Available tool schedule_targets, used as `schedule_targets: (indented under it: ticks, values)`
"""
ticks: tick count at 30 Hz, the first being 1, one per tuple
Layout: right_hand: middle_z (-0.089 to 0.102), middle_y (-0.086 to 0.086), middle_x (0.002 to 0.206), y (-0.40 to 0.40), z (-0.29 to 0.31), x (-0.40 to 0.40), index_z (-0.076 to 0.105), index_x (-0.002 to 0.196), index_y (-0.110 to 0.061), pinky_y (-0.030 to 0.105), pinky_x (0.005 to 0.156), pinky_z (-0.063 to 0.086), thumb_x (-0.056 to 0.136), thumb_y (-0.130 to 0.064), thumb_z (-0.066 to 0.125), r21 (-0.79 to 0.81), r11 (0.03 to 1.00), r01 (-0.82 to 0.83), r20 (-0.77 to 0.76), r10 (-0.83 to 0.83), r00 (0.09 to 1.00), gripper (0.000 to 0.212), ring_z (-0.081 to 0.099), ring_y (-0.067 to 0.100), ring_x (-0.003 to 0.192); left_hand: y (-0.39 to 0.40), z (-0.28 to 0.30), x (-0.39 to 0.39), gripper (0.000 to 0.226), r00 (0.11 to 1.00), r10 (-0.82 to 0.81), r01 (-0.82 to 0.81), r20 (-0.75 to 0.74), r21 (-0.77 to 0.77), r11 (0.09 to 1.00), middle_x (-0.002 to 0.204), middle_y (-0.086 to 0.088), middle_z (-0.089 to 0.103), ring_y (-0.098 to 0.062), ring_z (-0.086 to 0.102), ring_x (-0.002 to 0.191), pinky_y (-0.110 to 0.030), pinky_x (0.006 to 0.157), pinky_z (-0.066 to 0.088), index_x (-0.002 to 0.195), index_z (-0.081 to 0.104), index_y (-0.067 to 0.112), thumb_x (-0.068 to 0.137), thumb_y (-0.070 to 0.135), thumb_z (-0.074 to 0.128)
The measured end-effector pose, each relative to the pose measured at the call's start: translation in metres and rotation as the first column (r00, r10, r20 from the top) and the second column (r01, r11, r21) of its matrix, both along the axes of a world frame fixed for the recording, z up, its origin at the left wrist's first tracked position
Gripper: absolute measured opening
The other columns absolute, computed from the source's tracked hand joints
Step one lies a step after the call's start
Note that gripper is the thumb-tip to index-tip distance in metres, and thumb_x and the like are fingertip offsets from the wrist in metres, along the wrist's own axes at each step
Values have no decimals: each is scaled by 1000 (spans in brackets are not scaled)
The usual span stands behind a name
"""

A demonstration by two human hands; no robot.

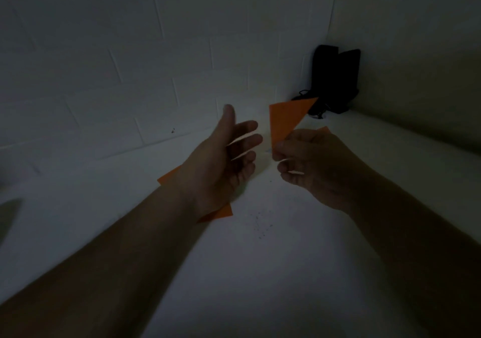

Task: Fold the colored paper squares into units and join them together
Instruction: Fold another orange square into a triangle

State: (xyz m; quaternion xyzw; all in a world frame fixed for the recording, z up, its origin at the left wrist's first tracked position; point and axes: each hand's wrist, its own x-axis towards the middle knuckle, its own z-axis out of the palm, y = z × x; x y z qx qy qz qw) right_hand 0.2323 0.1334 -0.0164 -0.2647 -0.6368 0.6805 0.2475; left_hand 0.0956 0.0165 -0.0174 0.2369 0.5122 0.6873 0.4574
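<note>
An orange folded triangle (pixel 285 120) is held up above the tabletop (pixel 273 272), pinched at its lower corner by the right hand (pixel 309 166), whose thumb and fingers are curled onto the paper. A further orange tip (pixel 323 129) shows just behind that hand's knuckles; whether it belongs to the same sheet cannot be told. The left hand (pixel 229 160) is held just beside the triangle, palm turned toward it, fingers straight and spread, with nothing gripped. Beneath the left wrist a second orange paper (pixel 218 214) lies flat on the tabletop, mostly covered by the forearm, only two corners being visible.

The grip is the first weak point — the sheet is caught by one small corner, so it could be twisted or dropped as it is passed to the open hand, and a crease already set could be slackened. The light is very dim, and edges may be misjudged when the next fold is lined up, which would leave a unit that does not lock with its neighbours. The paper under the forearm could be dragged, creased or swept off the tabletop if the arm is drawn back carelessly. Small dark specks (pixel 260 227) are scattered on the tabletop and could be picked up by a sheet pressed flat there. A black object (pixel 335 77) with a cord stands in the far corner against the wall (pixel 130 64) — well apart, and unlikely to interfere.
</note>
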Motion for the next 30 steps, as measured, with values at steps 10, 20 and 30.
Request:
schedule_targets:
  ticks: [10, 20, 30]
  values:
    - [57, 0, 77, 1, -4, 0, 60, 74, -18, 28, 61, 45, 91, -17, 70, -166, 985, -51, -55, 42, 998, 20, 55, 16, 66, 4, -15, 8, 14, 849, 149, -109, -507, 107, 988, 87, -1, 78, -11, 70, 79, -26, 77, 59, 100, 75, 17, 90, 6, 74]
    - [62, -4, 64, 5, 0, -1, 62, 66, -17, 27, 58, 48, 89, -13, 70, -168, 981, 101, -38, -109, 993, 25, 55, 16, 62, 2, -7, 5, 18, 943, 80, -83, -324, 4, 997, 75, -4, 72, -12, 62, 68, -24, 73, 58, 88, 80, 11, 90, -4, 70]
    - [60, 1, 79, 30, -1, 8, 61, 89, -15, 24, 53, 50, 83, -18, 72, -338, 916, 215, -43, -244, 969, 13, 56, 16, 69, 2, -6, -6, 16, 969, 26, -46, -247, -74, 996, 66, -6, 64, -14, 61, 63, -23, 65, 54, 99, 78, 2, 86, -5, 72]
